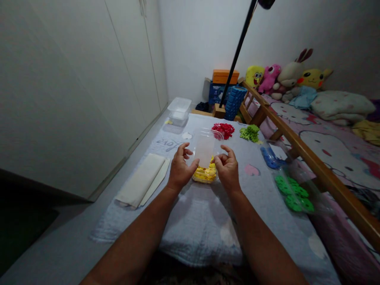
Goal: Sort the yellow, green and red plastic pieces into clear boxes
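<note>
A clear plastic clamshell box (204, 180) holds yellow pieces (210, 173), and its clear lid rises at the far side. A whitish rectangular card (204, 148) stands out over the yellow pieces. At the box's left side is my left hand (181, 168), fingers apart, its thumb close to the box edge. On the opposite side my right hand (228, 168) has curled fingers, with the thumb and a fingertip at the card's right edge. Behind the box lie a red pile (223, 130) and a green pile (249, 133) of small pieces.
Folded beige cloth or paper (142, 178) lies on the left. An open clear tub (179, 111) stands at the far left corner. To the right are a container of blue pieces (271, 158) and a clear bag of green discs (293, 192), beside the wooden bed rail (299, 144).
</note>
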Tool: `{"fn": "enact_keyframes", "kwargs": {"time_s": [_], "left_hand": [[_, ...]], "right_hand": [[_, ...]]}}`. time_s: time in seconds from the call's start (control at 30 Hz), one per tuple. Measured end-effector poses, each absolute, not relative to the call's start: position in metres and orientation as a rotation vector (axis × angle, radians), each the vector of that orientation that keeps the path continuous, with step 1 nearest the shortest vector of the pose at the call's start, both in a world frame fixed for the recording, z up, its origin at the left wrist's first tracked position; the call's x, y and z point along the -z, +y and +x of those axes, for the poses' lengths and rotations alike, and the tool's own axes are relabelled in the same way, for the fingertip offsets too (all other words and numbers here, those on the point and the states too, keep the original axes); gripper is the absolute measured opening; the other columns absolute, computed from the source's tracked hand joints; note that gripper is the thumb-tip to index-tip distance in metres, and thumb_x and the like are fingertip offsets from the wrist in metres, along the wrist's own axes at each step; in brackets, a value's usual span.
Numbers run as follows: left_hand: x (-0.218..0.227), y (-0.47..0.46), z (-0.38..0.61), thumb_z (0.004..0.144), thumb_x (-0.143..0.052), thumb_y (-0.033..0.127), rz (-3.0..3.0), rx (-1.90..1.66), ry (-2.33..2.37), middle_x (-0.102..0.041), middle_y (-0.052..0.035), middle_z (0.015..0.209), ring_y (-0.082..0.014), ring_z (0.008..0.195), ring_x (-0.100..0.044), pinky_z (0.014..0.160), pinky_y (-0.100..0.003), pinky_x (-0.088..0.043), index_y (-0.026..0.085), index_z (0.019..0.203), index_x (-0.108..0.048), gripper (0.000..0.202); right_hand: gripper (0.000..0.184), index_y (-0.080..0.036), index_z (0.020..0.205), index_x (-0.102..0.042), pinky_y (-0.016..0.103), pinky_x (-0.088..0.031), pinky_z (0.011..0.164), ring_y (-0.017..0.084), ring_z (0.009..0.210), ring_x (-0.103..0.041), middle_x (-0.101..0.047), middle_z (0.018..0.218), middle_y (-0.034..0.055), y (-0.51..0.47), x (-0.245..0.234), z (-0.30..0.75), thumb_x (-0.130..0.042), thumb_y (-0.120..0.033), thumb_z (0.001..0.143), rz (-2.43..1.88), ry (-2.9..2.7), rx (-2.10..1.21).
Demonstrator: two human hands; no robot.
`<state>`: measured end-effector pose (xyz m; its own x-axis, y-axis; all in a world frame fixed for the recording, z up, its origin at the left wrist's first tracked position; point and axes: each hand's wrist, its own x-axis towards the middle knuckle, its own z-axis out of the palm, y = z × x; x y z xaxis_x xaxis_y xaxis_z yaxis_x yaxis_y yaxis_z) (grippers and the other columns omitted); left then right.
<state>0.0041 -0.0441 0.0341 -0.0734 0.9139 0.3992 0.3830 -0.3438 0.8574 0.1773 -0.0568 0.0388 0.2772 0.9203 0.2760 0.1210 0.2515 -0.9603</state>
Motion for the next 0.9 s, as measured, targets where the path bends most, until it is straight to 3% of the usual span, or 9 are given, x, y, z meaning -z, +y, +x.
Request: {"fn": "enact_keyframes", "kwargs": {"time_s": [0.17, 0.3, 0.4, 0.53, 0.73, 0.9], "left_hand": [[-0.038, -0.046, 0.007, 0.077, -0.071, 0.026, 1.670, -1.324, 1.420, -0.064, 0.0020, 0.092, -0.0117, 0.070, -0.052, 0.071, -0.026, -0.047, 0.020, 0.136, -0.050, 0.063], [-0.040, -0.047, 0.007, 0.079, -0.065, 0.020, 1.669, -1.284, 1.454, -0.064, 0.0037, 0.083, -0.0120, 0.069, -0.056, 0.072, -0.025, -0.047, 0.020, 0.131, -0.056, 0.052], [-0.039, -0.047, 0.007, 0.080, -0.062, 0.019, 1.659, -1.266, 1.473, -0.064, 0.0038, 0.080, -0.0128, 0.070, -0.057, 0.073, -0.025, -0.047, 0.019, 0.127, -0.059, 0.046], [-0.035, -0.046, 0.009, 0.080, -0.062, 0.020, 1.709, -1.255, 1.519, -0.065, -0.0001, 0.088, -0.0148, 0.074, -0.057, 0.075, -0.028, -0.049, 0.017, 0.119, -0.063, 0.039], [-0.028, -0.044, 0.012, 0.079, -0.062, 0.017, 1.796, -1.243, 1.540, -0.064, -0.0086, 0.108, -0.0219, 0.098, -0.062, 0.088, -0.036, -0.053, 0.017, 0.109, -0.067, 0.031], [-0.027, -0.042, 0.010, 0.079, -0.063, 0.019, 1.718, -1.184, 1.566, -0.061, -0.0089, 0.112, -0.0210, 0.093, -0.062, 0.089, -0.038, -0.055, 0.017, 0.111, -0.068, 0.033]], "right_hand": [[0.053, -0.019, 0.131, -0.053, 0.025, -0.042, 0.063, 0.012, 0.060, -0.053, -0.053, 0.066, -0.0104, -0.057, -0.035, 0.181, -0.062, -0.032, 0.081, -1.253, -1.208, -0.718], [0.051, -0.016, 0.128, -0.056, 0.025, -0.040, 0.061, 0.012, 0.056, -0.048, -0.046, 0.061, -0.0117, -0.056, -0.037, 0.186, -0.060, -0.034, 0.080, -1.342, -1.228, -0.665], [0.051, -0.014, 0.123, -0.060, 0.027, -0.043, 0.063, 0.013, 0.059, -0.053, -0.053, 0.069, -0.0074, -0.055, -0.040, 0.189, -0.060, -0.037, 0.077, -1.437, -1.234, -0.617], [0.052, -0.014, 0.119, -0.064, 0.029, -0.045, 0.065, 0.015, 0.062, -0.055, -0.060, 0.081, -0.0012, -0.054, -0.039, 0.195, -0.057, -0.039, 0.074, -1.579, -1.284, -0.561], [0.051, -0.013, 0.115, -0.068, 0.032, -0.046, 0.073, 0.020, 0.073, -0.056, -0.060, 0.083, 0.0027, -0.054, -0.029, 0.203, -0.054, -0.037, 0.072, -1.727, -1.356, -0.458], [0.054, -0.011, 0.119, -0.069, 0.032, -0.045, 0.072, 0.020, 0.071, -0.056, -0.061, 0.080, 0.0025, -0.057, -0.025, 0.203, -0.053, -0.037, 0.075, -1.789, -1.395, -0.491]]}}
